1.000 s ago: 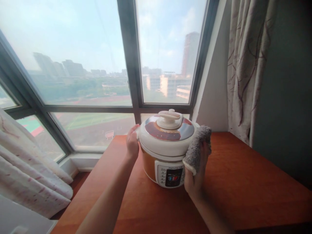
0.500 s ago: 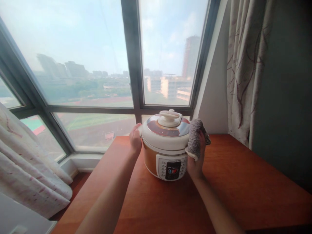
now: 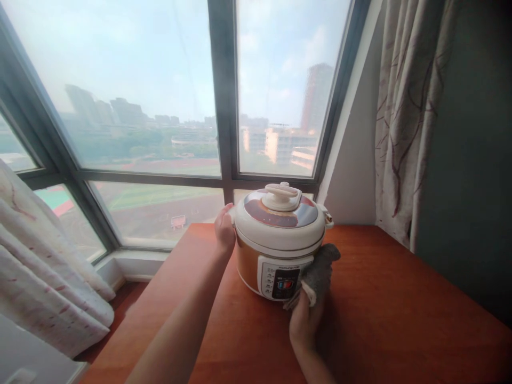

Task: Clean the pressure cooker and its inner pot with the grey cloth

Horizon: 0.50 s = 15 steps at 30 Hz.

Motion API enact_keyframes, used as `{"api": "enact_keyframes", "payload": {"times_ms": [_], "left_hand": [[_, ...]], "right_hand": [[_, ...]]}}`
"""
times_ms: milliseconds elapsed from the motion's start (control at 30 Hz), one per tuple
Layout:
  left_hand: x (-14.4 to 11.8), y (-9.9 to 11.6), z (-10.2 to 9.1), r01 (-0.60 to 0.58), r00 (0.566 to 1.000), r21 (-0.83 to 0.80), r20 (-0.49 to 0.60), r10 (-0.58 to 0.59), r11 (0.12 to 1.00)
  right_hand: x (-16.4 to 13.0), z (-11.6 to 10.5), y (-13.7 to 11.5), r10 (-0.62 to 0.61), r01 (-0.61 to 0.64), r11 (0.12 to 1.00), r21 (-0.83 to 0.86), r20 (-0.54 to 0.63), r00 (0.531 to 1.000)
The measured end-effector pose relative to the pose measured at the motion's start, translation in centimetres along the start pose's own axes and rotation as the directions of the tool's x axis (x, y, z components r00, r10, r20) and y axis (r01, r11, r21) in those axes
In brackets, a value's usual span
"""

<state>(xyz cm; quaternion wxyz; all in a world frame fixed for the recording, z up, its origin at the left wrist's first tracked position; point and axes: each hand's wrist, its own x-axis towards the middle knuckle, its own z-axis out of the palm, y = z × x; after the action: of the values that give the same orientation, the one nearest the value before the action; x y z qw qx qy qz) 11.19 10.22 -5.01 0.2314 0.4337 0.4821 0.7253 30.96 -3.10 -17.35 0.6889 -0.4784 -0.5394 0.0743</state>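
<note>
The left hand (image 3: 224, 230) lies flat-palmed on the heavy-looking, smooth cream-and-orange electric pressure cooker (image 3: 279, 240), best steadied there, while the right hand (image 3: 304, 323) grips a soft grey cloth (image 3: 318, 273).

Small dark line of print above the display on the cooker (image 3: 279, 242) control panel (a brand mark, too small to read), no other text legible

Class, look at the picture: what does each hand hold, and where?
The right hand grips a grey cloth by its lower end; the left hand steadies the cooker at its left side.
</note>
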Motion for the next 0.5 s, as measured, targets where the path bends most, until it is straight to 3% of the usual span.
{"api": "enact_keyframes", "payload": {"times_ms": [100,167,233,333,500], "left_hand": [[0.0,0.0,-0.1,-0.004,1.000,0.012,0.009,0.004,1.000],[0.0,0.0,-0.3,-0.009,1.000,0.020,0.020,0.009,1.000],[0.1,0.0,-0.4,-0.015,0.999,0.027,0.031,0.014,1.000],[0.2,0.0,-0.5,-0.024,0.999,0.033,0.043,0.023,0.999],[0.2,-0.2,-0.3,-0.019,0.999,0.024,0.035,0.018,1.000]], "right_hand": [[-1.1,0.0,-2.2,-0.101,0.095,0.991,-0.098,-0.050,0.994],[-0.9,0.0,-3.1,-0.265,0.271,0.943,-0.191,0.061,0.962],[0.4,-0.1,-3.4,-0.453,0.497,0.825,-0.270,0.211,0.866],[3.8,-0.7,-3.5,-0.633,0.735,0.618,-0.280,0.377,0.676],[10.7,-2.5,-4.9,-0.691,0.837,0.525,-0.153,0.498,0.524]]}}
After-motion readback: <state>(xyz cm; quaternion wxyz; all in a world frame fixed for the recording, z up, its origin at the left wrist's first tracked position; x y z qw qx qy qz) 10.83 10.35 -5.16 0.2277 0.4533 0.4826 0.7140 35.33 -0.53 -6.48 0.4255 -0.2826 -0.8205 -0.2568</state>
